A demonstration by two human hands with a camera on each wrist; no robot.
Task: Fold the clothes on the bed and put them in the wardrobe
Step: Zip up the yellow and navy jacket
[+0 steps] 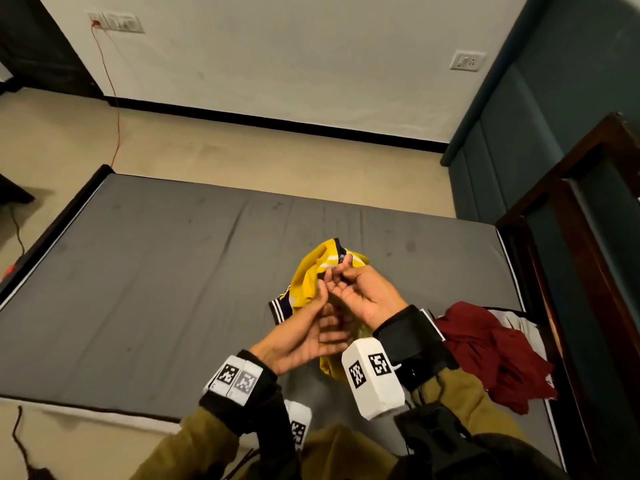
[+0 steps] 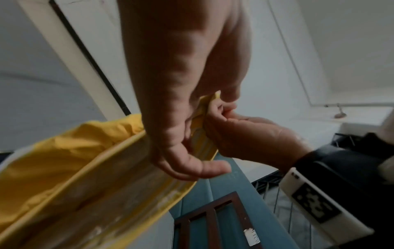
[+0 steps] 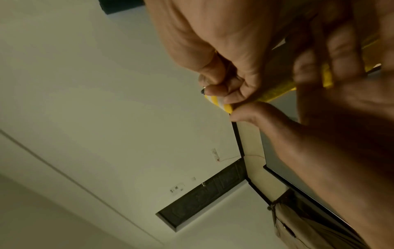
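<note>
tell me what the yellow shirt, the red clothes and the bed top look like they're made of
Yellow shirt: thin, smooth synthetic jersey by its slight sheen and limp drape, with striped ribbed trim; likely polyester. Red clothes: matte, softer knit, bunching in thick folds; perhaps cotton, not certain. Bed top: grey woven cover, flat and matte, with shallow creases and faint spots.

A yellow garment (image 1: pixel 306 282), with a purple panel and black-and-white striped trim at one edge, is bunched up and lifted above the grey bed (image 1: pixel 145 289), at its near edge. A dark red garment (image 1: pixel 485 344) lies crumpled on the bed, right of the yellow one, by the bed's right edge, over a white piece (image 1: pixel 519 323) with dark stripes.
</note>
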